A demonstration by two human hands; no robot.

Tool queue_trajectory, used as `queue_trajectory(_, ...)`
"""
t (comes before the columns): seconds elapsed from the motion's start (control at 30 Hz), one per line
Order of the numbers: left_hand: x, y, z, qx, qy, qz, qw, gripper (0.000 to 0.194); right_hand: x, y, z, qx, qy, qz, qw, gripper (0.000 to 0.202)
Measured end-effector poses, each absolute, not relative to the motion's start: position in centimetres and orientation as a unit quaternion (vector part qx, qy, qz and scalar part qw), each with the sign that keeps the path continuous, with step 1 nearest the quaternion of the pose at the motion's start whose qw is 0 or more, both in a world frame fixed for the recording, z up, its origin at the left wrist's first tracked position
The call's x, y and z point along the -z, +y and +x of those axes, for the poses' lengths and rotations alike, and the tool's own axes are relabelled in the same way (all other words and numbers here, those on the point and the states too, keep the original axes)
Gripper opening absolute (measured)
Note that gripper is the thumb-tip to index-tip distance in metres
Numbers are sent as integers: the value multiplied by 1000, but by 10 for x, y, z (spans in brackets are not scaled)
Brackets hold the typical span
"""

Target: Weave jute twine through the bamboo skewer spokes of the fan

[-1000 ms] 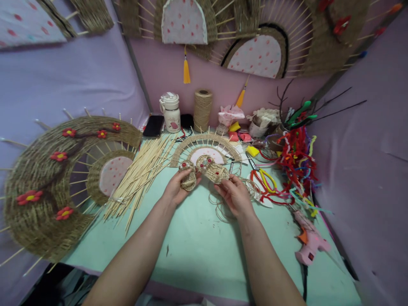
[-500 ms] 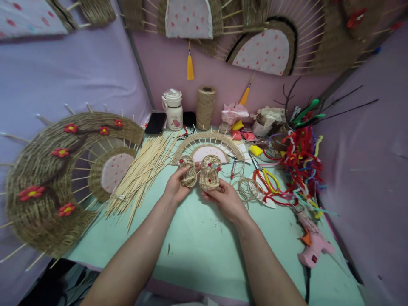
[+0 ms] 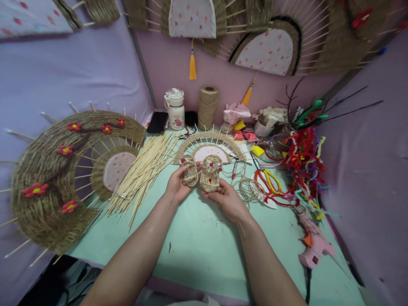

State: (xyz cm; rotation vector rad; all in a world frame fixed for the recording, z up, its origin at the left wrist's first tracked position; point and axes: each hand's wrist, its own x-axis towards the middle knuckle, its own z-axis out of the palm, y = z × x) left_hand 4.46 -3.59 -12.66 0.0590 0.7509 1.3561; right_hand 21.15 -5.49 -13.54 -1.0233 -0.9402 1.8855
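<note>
My left hand [image 3: 178,183] is closed round a small woven twine piece [image 3: 190,174] with a red bead near its top. Held upright in my right hand [image 3: 225,197] is a second, wider twine piece [image 3: 209,180] with red beads on its front. The two pieces are side by side above the table, a narrow gap between them. Just behind them lies a small half-round twine fan [image 3: 212,153] with a dotted white centre, its lower edge partly hidden by the pieces.
Thin sticks [image 3: 143,174] and a large flowered twine fan [image 3: 51,182] are on the left. Coiled twine [image 3: 250,189], scissors [image 3: 270,180], red pipe cleaners [image 3: 304,157] and a pink glue gun [image 3: 315,250] lie right. A bottle [image 3: 176,110] and twine spool [image 3: 208,108] stand behind.
The whole view has shifted slightly, so that things appear a little further right. Both hands keep hold of their twine pieces, with almost no other movement.
</note>
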Motion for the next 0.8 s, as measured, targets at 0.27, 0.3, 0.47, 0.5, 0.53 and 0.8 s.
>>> queue_trajectory(0.27, 130, -34, 44, -623, 337, 17, 706, 22, 136, -58, 211, -765, -378, -366, 370, 46)
queue_trajectory(0.3, 130, -34, 44, -622, 337, 15, 707, 22, 136, -58, 211, -765, -380, -364, 371, 46)
queue_trajectory(0.47, 131, -34, 43, -621, 332, 13, 710, 22, 134, -58, 210, -753, -396, -375, 370, 43)
queue_trajectory(0.5, 131, -34, 43, -619, 332, 13, 712, 22, 134, -58, 210, -748, -399, -382, 368, 41)
queue_trajectory(0.53, 132, -34, 43, -616, 332, 14, 714, 23, 134, -58, 210, -745, -400, -388, 367, 39)
queue_trajectory(0.8, 130, -36, 46, -605, 358, 24, 711, 25, 134, -58, 213, -768, -366, -382, 361, 40)
